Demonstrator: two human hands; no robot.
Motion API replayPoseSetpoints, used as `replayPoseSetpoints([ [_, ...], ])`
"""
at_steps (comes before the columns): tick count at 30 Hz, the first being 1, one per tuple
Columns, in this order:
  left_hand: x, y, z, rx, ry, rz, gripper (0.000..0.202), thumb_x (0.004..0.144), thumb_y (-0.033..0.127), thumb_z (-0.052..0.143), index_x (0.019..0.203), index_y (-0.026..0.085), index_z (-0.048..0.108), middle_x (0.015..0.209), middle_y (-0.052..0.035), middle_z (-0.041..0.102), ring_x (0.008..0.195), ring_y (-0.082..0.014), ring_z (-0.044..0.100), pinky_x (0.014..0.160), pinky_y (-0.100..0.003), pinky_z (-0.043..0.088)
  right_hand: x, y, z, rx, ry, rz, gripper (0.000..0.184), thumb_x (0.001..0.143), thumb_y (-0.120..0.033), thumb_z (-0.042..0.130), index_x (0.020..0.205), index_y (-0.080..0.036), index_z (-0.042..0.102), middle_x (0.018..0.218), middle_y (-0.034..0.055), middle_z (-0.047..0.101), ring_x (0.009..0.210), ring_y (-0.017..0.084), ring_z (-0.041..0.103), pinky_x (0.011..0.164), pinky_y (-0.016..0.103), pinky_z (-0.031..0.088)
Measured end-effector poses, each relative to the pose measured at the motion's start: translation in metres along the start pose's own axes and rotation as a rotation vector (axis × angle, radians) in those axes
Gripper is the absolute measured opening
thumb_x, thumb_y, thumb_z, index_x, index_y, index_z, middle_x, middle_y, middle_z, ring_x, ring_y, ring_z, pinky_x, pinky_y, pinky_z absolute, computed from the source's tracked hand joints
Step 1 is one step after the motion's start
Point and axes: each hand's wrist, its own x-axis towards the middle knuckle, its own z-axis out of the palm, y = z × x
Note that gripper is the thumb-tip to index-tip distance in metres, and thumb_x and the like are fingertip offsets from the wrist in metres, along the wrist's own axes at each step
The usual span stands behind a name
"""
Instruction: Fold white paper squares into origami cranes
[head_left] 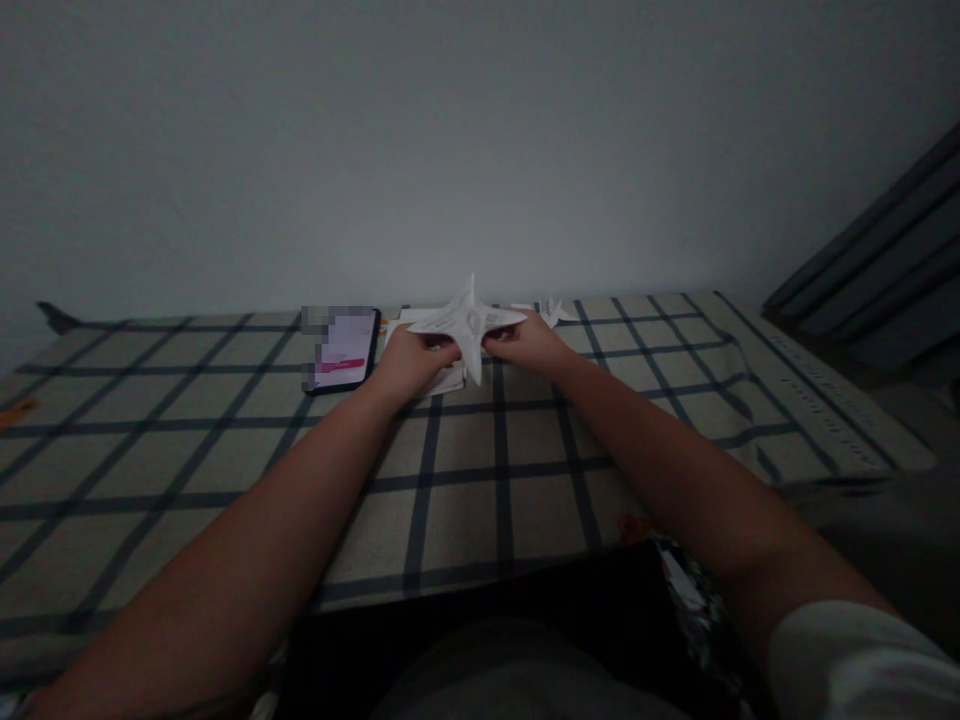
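Both my arms reach forward over a checked cloth (225, 450). My left hand (409, 362) and my right hand (529, 345) pinch a white folded paper star (469, 322) between them, one on each side, lifting it a little above the cloth. The star has four pointed arms and a small centre fold. Under the hands lie more white paper sheets (448, 380), partly hidden. My fingers are closed on the star's arms.
A phone (341, 350) with a lit screen lies left of my left hand. A smaller folded paper shape (555, 312) rests behind my right hand. A plain wall stands behind the cloth. Dark striped fabric (885, 270) rises at the right.
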Motion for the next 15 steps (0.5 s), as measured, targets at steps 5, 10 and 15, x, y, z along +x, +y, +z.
replayPoseSetpoints([
  [5, 0.001, -0.009, 0.001, 0.022, -0.042, -0.015, 0.028, 0.074, 0.039, 0.073, 0.085, 0.014, 0.079, 0.09, -0.0117, 0.079, 0.087, -0.0282, 0.074, 0.081, -0.037, 0.058, 0.0, 0.0, 0.0, 0.012, -0.039, 0.065, 0.025, 0.081, -0.03, 0.069, 0.097, -0.012, 0.077, 0.094, 0.0099, 0.077, 0.086, 0.02, 0.069, 0.084, 0.034, 0.053],
  [10, 0.001, -0.012, -0.001, 0.1, -0.042, 0.003, 0.034, 0.076, 0.048, 0.072, 0.079, 0.014, 0.079, 0.088, -0.0126, 0.079, 0.089, -0.0291, 0.074, 0.079, -0.036, 0.057, 0.001, -0.003, 0.0, -0.04, -0.048, 0.094, 0.023, 0.08, -0.027, 0.068, 0.094, -0.011, 0.078, 0.086, 0.0081, 0.076, 0.078, 0.018, 0.066, 0.073, 0.029, 0.05],
  [15, 0.001, -0.009, -0.002, 0.148, -0.066, 0.034, 0.035, 0.079, 0.049, 0.068, 0.078, 0.016, 0.078, 0.082, -0.0102, 0.079, 0.084, -0.0257, 0.073, 0.074, -0.033, 0.056, 0.0, -0.002, -0.001, -0.019, -0.066, 0.123, 0.022, 0.08, -0.025, 0.066, 0.09, -0.008, 0.076, 0.081, 0.0091, 0.074, 0.075, 0.017, 0.064, 0.068, 0.028, 0.048],
])
